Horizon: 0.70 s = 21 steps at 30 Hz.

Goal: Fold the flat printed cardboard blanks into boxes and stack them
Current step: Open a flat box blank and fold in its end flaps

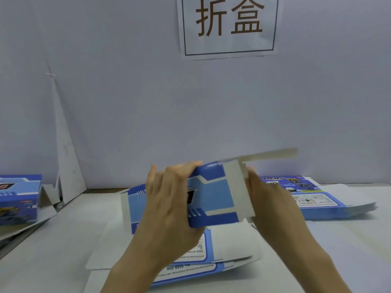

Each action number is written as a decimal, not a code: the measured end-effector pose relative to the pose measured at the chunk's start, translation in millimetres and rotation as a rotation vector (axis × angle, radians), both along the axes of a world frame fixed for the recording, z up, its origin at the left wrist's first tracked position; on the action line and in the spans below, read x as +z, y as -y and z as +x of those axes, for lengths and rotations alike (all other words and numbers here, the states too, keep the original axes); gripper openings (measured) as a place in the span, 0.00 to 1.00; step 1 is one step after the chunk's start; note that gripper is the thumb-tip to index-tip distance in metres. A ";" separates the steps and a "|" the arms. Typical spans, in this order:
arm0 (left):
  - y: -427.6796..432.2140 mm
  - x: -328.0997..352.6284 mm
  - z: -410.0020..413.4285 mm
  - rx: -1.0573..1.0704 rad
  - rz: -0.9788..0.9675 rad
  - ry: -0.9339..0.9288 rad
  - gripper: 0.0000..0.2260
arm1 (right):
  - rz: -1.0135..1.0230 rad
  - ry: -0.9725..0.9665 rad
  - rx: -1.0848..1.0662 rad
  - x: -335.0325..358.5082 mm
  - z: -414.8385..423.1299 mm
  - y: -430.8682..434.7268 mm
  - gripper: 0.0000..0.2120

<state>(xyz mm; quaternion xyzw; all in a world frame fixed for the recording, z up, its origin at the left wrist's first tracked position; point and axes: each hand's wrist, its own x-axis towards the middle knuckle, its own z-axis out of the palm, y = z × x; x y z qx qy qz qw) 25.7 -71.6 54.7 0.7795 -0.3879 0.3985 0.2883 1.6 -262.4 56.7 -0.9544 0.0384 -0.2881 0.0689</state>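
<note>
Left hand (169,199): I see it raised, its back toward me, fingers curled over the top edge of the half-folded box (213,195), gripping it.
Right hand (268,199): raised at the box's other end, touching the grey end flap (237,187). It is blurred, so I cannot tell whether it pinches or only presses.
Half-folded box: between both hands, tilted, off the bench (53,261).
Flat blank (190,269): on the bench under both wrists.
Stack of blanks (330,204): just right of the right hand.
Finished box (19,199): well left of the left hand.
</note>
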 end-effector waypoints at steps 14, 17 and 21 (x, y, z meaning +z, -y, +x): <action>-14.7 -1.4 8.6 -0.245 -0.029 -0.167 0.41 | 1.587 -0.274 0.767 8.7 -1.3 20.6 0.11; -12.7 0.4 8.3 -0.190 -0.060 -0.132 0.41 | 1.255 -0.127 0.426 5.3 0.1 7.5 0.05; -21.9 1.3 11.9 -0.247 -0.121 -0.254 0.40 | 1.201 -0.177 0.498 19.4 -11.2 4.8 0.13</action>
